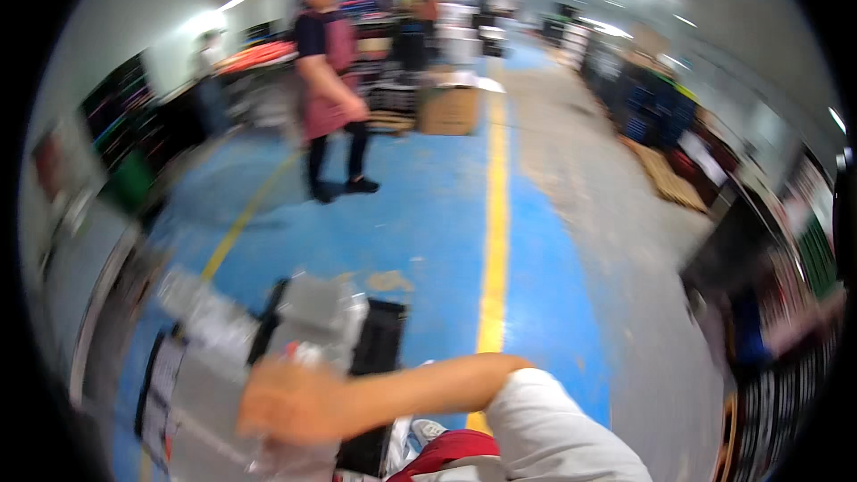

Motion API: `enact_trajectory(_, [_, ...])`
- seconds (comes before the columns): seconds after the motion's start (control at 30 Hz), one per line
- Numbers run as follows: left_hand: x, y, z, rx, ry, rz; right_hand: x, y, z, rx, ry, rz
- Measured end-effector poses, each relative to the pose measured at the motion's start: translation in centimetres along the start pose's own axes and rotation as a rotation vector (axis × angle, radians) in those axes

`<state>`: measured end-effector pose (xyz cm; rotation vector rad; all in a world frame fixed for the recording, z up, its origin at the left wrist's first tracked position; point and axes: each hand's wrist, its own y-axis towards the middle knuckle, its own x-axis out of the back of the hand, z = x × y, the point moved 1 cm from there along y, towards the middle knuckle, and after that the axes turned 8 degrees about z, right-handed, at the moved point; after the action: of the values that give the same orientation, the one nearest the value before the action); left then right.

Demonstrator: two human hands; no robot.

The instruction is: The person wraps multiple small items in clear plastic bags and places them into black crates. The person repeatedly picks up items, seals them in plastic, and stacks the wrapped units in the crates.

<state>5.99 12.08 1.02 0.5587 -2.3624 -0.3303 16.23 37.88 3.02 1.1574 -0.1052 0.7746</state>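
Note:
My right hand point(294, 398) reaches from a white sleeve point(556, 422) across to the lower left, over grey, plastic-wrapped items point(214, 375). It is motion-blurred, so whether its fingers hold anything cannot be told. A small red and white thing point(301, 351) shows just behind it. Dark crates or panels point(378, 341) stand beside the grey items. My left hand is not plainly in view.
A person in a pink apron point(328, 67) stands ahead on the blue floor point(428, 214), which bears a yellow line point(495, 214). A cardboard box point(448, 110) stands behind. Stacked dark crates point(649, 100) and flattened cardboard point(666, 174) line the right side.

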Motion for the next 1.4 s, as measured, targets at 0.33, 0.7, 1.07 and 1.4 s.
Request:
enact_trajectory(0.33, [-2.7,3.3,1.7,-0.117,-0.175,0.067,-4.0,-3.8,4.8,0.066,0.064,-0.090])
enact_trajectory(0.7, [-2.4,3.3,2.0,-0.099,-0.224,0.056,-6.4,-5.4,5.2,-0.071,0.422,0.061])
enact_trajectory(1.07, [0.1,-1.0,5.8,-0.007,-0.196,-0.176,-8.4,-4.1,6.5,-0.030,0.544,0.172])
enact_trajectory(1.4, [2.7,-3.6,2.2,0.002,-0.213,-0.433,-11.0,-1.0,8.9,-0.035,0.554,0.472])
